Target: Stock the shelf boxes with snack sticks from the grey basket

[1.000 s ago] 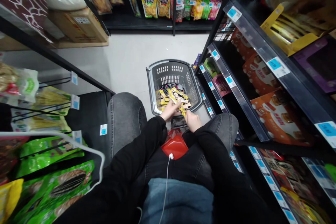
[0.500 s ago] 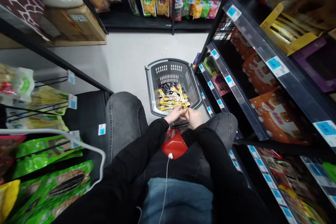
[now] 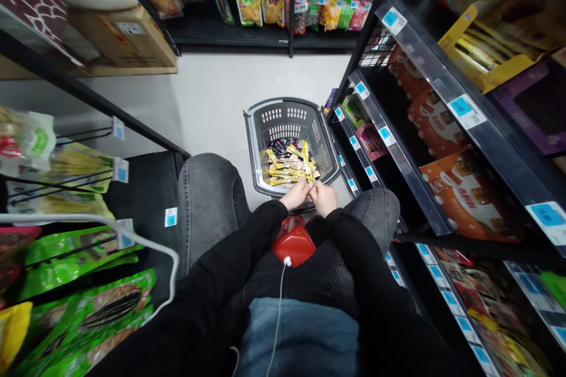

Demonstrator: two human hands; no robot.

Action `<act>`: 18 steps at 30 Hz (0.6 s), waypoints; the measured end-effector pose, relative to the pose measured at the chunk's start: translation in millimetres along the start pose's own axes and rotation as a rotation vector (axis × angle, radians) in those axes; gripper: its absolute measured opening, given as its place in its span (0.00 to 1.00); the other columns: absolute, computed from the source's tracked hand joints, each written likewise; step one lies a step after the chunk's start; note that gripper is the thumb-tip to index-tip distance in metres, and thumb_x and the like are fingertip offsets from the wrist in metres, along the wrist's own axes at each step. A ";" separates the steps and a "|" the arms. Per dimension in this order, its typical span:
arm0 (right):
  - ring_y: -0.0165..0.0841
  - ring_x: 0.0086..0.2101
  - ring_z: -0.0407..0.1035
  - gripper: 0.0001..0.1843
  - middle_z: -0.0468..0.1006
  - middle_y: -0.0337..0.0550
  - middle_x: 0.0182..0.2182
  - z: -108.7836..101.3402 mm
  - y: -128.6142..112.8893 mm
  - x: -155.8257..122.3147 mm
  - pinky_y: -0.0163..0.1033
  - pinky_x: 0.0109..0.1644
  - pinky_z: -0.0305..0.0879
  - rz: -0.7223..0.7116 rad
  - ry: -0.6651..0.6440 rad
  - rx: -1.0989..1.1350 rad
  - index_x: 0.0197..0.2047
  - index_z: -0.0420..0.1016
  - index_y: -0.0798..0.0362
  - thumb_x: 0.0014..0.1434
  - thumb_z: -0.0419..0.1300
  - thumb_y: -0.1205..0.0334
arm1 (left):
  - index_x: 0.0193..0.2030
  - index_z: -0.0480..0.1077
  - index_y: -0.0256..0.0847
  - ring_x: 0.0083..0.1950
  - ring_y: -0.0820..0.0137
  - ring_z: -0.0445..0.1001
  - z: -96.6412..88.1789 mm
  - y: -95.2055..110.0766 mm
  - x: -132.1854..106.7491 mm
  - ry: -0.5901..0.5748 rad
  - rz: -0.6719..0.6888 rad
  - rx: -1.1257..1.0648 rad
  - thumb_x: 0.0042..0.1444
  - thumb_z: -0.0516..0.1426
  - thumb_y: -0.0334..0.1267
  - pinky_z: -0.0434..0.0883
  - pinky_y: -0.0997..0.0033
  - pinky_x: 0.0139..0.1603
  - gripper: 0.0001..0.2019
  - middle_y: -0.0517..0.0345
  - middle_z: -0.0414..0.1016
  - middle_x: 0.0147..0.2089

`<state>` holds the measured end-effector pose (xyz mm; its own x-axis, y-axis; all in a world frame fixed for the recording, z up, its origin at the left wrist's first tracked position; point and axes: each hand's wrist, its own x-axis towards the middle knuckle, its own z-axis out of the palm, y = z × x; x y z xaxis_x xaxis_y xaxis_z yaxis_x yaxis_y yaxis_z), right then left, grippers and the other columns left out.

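Observation:
My left hand and my right hand meet at the near rim of a grey shopping basket. Their fingers are pinched together around the lower end of a long yellow snack packet, which points up and away over the basket. Part of that packet is hidden behind my fingers. Inside the basket lie several yellow snack packets, with black packets behind them. Below my hands, a red object with a white cable plugged in rests between my thighs.
Shelves with orange boxes and price tags stand close on the right. Hanging green snack bags and a white cable are on the left. A cardboard box sits far left; bagged snacks line the back shelf.
The fingers of both hands have shifted slightly where they meet on the yellow packet. The packet's upper end has turned a little. The basket has stayed in place.

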<state>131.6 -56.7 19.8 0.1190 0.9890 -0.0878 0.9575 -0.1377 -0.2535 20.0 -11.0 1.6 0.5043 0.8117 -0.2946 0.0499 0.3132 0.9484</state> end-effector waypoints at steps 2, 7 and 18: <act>0.31 0.27 0.68 0.13 0.76 0.43 0.26 -1.5 -2.4 -0.5 0.33 0.30 0.52 -0.018 0.005 -0.039 0.34 0.70 0.54 0.61 0.46 0.60 | 0.31 0.59 0.40 0.18 0.73 0.67 1.4 0.1 0.2 0.008 -0.017 -0.022 0.52 0.55 0.39 0.66 0.73 0.22 0.07 0.66 0.66 0.18; 0.33 0.30 0.69 0.14 0.76 0.48 0.29 -3.2 -6.3 -3.7 0.34 0.35 0.55 -0.090 0.031 -0.095 0.35 0.70 0.56 0.61 0.46 0.60 | 0.31 0.62 0.39 0.19 0.76 0.65 4.6 2.1 0.4 0.067 -0.071 -0.123 0.51 0.56 0.40 0.64 0.76 0.21 0.08 0.66 0.64 0.20; 0.36 0.32 0.70 0.15 0.74 0.54 0.32 -7.5 -11.0 1.6 0.37 0.35 0.57 -0.075 0.040 -0.170 0.38 0.67 0.58 0.63 0.42 0.61 | 0.23 0.61 0.40 0.23 0.71 0.65 0.1 4.6 -0.1 0.124 0.043 0.175 0.51 0.54 0.40 0.64 0.72 0.27 0.09 0.63 0.64 0.20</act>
<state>123.3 -53.2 29.7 0.0525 0.9980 -0.0351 0.9943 -0.0555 -0.0910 20.4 -9.7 6.0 0.3998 0.8802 -0.2555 0.1852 0.1954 0.9631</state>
